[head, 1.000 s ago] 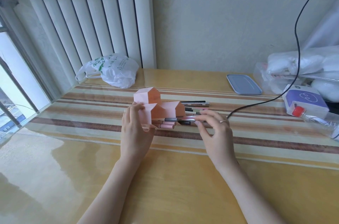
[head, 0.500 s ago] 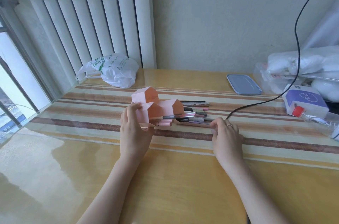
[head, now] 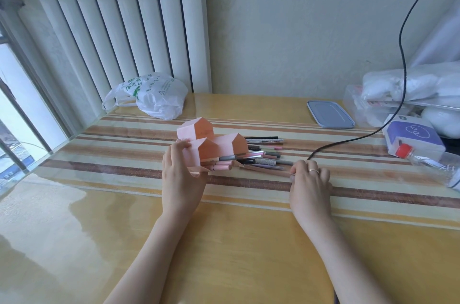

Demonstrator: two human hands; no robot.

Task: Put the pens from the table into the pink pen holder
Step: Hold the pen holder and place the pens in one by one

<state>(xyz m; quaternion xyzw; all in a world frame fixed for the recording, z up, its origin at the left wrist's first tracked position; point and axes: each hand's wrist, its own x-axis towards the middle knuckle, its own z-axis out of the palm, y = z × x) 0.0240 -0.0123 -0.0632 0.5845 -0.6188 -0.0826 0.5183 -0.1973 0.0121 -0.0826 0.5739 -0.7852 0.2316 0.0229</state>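
A: Where is the pink pen holder (head: 209,147)?

B: On its side on the striped table (head: 124,154), under the left hand (head: 183,176). It is three little house-shaped boxes joined together, their open ends turned toward the right hand (head: 310,179). The left hand grips the nearest box, fingertips over its top edge and thumb beneath at the front

A: And the pens (head: 261,156)?

B: A loose heap between the two hands, lying across the table. Their near ends sit at the holder's openings, some of them reaching inside; how far in I cannot tell. Two short pink ones (head: 220,167) lie just beside the left hand's thumb

A: What is the right hand doing?

B: It is curled, knuckles up, with a ring on one finger. Its fingertips are closed on the end of a long brownish pen (head: 265,170), which runs from that hand toward the holder, the nearest of the heap

A: Anything else around?

B: Beyond the right hand a black cable (head: 348,140) touches the table and climbs the wall. Further to that side are a purple-and-white box (head: 412,134) and a bottle with a red cap (head: 428,159); further back, a blue-grey lid (head: 329,114). Well beyond the left hand, a white plastic bag (head: 151,95) sits by the window blinds
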